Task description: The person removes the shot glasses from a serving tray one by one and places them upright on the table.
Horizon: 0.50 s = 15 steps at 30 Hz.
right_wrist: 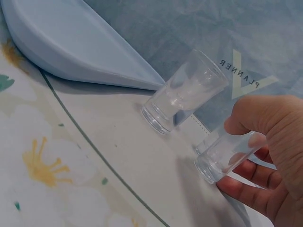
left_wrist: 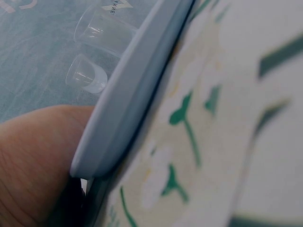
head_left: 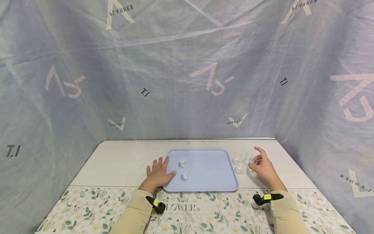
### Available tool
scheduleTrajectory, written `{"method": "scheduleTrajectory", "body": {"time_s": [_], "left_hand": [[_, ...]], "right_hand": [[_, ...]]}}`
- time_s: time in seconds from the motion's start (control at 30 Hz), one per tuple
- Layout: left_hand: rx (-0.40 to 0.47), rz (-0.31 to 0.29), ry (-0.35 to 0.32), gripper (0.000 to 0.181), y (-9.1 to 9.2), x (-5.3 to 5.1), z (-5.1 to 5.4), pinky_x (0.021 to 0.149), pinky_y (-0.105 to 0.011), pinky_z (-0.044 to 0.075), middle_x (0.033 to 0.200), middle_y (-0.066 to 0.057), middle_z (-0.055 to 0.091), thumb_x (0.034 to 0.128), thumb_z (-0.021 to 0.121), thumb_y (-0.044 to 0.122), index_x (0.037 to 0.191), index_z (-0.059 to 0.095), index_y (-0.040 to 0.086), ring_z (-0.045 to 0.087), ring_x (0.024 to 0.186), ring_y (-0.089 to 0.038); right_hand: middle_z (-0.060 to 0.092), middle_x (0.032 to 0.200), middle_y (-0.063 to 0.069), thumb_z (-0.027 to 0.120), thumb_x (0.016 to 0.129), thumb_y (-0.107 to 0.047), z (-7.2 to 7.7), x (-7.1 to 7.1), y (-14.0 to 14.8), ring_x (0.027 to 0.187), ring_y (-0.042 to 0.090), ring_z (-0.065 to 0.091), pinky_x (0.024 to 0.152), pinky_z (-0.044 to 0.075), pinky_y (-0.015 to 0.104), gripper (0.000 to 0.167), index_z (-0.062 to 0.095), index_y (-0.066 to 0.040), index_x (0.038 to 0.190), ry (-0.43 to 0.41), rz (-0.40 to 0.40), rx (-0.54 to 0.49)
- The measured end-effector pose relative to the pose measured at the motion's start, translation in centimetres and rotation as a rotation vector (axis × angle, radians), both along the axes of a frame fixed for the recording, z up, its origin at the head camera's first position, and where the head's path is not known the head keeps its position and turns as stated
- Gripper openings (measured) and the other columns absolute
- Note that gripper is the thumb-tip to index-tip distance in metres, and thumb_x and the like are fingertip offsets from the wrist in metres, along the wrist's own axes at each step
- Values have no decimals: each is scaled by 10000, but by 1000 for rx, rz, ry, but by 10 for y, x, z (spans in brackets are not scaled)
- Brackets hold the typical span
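Note:
A light blue tray lies on the table with two small clear glasses standing in its left part, a rear glass and a front glass. My left hand rests at the tray's left edge, fingers spread and straight, thumb over the rim. Right of the tray, my right hand pinches a clear shot glass between thumb and fingers. Whether its base touches the table, I cannot tell. Close by, another shot glass stands upright, with more clear glasses beside it.
A white cloth with a flowered front part covers the table. Grey printed fabric hangs behind and at both sides. Black straps with small cameras sit on both wrists.

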<state>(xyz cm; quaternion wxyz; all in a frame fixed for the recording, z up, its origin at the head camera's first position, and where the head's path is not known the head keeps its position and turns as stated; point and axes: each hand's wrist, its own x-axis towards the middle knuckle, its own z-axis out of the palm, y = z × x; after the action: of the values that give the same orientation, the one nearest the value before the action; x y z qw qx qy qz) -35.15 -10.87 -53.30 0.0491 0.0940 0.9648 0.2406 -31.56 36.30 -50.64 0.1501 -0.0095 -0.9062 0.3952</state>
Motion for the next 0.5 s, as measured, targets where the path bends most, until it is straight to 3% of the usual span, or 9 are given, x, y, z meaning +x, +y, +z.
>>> {"method": "scheduleTrajectory", "body": {"time_s": [0.33, 0.5], "left_hand": [[30, -9, 6, 887, 1, 10, 11, 1150, -672, -116, 1679, -227, 51, 972, 520, 609, 1644, 153, 161, -55, 1535, -440], [9, -8, -12, 878, 0, 7, 8, 1156, -662, -108, 1689, -188, 13, 981, 510, 598, 1648, 102, 198, -75, 1541, -411]], "right_hand": [[542, 1026, 169, 729, 852, -30, 2, 2, 0, 878, 264, 549, 697, 446, 337, 843, 255, -42, 1549, -22, 21, 4], [532, 1054, 182, 725, 855, -40, 5, 4, 0, 912, 288, 555, 717, 450, 351, 878, 210, -27, 1566, -52, 35, 3]]}}
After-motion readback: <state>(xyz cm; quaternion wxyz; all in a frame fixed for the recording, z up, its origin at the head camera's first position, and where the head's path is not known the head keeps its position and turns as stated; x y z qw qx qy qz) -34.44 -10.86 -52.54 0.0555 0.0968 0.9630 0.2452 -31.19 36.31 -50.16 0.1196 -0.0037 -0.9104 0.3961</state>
